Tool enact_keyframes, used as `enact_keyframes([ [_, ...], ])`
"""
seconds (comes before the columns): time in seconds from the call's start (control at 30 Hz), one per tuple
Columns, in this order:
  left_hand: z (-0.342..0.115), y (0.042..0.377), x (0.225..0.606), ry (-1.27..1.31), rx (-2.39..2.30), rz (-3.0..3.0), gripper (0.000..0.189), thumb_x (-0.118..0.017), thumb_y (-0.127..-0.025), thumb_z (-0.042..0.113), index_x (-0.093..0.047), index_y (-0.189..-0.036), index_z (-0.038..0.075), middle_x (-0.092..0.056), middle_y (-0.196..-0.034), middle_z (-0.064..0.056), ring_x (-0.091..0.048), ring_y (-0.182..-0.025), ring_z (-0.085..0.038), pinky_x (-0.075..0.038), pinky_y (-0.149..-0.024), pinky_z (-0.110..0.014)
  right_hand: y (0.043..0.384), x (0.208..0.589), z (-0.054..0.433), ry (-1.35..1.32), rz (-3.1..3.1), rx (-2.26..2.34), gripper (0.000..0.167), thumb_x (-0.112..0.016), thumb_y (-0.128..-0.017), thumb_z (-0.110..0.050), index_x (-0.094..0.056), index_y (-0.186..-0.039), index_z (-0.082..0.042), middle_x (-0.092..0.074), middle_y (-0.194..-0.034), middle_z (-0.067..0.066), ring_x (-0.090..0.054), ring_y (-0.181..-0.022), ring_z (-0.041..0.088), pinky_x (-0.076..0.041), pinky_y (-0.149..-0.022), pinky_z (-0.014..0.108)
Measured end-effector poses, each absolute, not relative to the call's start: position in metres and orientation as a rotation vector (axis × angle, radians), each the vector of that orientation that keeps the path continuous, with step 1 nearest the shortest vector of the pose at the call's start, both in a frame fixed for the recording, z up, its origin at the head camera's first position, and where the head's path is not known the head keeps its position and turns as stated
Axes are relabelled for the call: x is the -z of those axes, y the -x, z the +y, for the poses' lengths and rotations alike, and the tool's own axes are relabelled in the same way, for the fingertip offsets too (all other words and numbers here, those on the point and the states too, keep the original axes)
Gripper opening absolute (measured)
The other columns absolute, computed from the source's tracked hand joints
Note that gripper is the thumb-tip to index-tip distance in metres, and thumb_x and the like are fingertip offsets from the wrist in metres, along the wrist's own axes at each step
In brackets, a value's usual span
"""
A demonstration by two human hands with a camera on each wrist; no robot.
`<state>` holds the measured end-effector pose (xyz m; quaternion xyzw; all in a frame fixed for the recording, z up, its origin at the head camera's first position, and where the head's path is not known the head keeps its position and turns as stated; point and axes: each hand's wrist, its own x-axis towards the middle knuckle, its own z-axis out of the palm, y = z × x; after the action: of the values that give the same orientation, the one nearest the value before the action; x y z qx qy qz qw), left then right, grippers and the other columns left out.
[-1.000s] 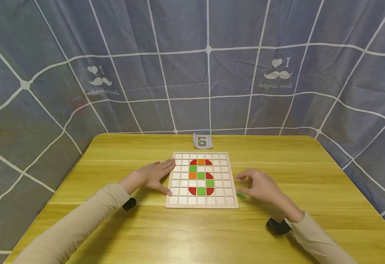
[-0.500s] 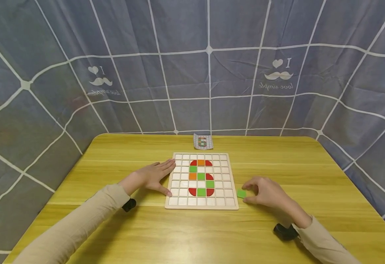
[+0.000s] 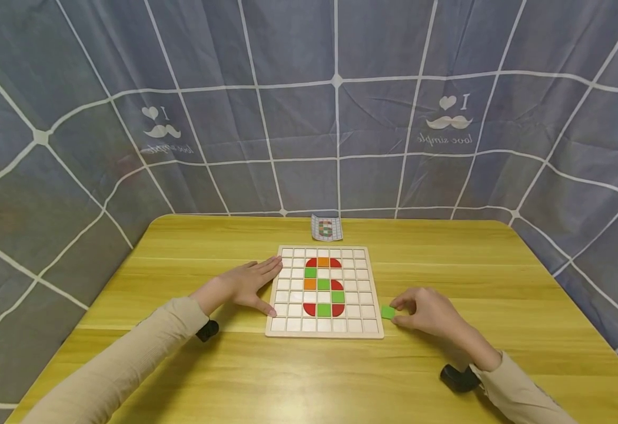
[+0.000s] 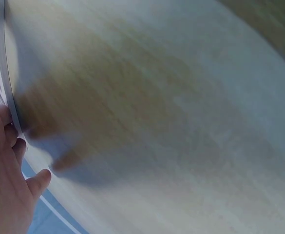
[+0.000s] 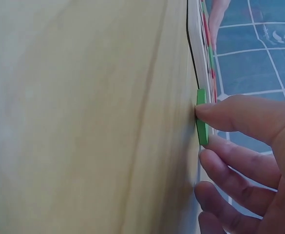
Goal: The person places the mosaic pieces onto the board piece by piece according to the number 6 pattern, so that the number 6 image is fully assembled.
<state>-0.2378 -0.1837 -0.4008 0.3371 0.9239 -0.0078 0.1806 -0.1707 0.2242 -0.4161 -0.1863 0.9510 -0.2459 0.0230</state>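
In the head view a wooden grid board [image 3: 324,335] lies flat, with red rounded, orange square and green square tiles set in its middle cells as a curved figure. My left hand [image 3: 248,284] rests on the board's left edge, thumb and fingers spread straight. Just off the right edge is a loose green square tile [image 3: 388,312]. My right hand [image 3: 428,312] pinches it between thumb and fingertips, low over the table. From the right wrist view, the green tile [image 5: 202,117] shows its thin side, thumb against it, the other fingers loosely bent below.
Behind the board, a small printed card [image 3: 327,228] with a coloured grid pattern lies on the wooden table [image 3: 224,377]. A grey curtain [image 3: 298,129] with white lines surrounds the table's back and sides.
My right hand has drawn back to the right and slightly nearer; the green tile, earlier seen almost edge-on, now shows its square face. My left hand stays on the board.
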Motion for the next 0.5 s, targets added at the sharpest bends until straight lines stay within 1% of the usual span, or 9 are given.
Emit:
enact_keyframes([
  [0.27, -0.1841, 0.2370, 0.4009, -0.938, 0.005, 2.608, 0.115, -0.060, -0.078, 0.071, -0.009, -0.155, 0.003, -0.001, -0.163, -0.014, -0.007, -0.150, -0.030, -0.018, -0.119, -0.054, 0.1699, 0.4150, 0.2226, 0.523, 2.966, 0.724, 0.022, -0.080, -0.074, -0.028, -0.075, -0.093, -0.018, -0.057, -0.065, -0.013, -0.046, -0.059, 0.002, -0.038, -0.053, 0.020],
  [0.5, -0.1842, 0.2389, 0.4012, -0.943, 0.015, 2.606, 0.114, -0.059, -0.078, 0.071, -0.009, -0.155, 0.004, 0.000, -0.163, -0.015, -0.006, -0.150, -0.030, -0.017, -0.119, -0.054, 0.1703, 0.4082, 0.2185, 0.508, 2.946, 0.738, 0.023, -0.077, -0.075, -0.026, -0.075, -0.095, -0.015, -0.062, -0.070, -0.011, -0.049, -0.060, 0.004, -0.039, -0.051, 0.021],
])
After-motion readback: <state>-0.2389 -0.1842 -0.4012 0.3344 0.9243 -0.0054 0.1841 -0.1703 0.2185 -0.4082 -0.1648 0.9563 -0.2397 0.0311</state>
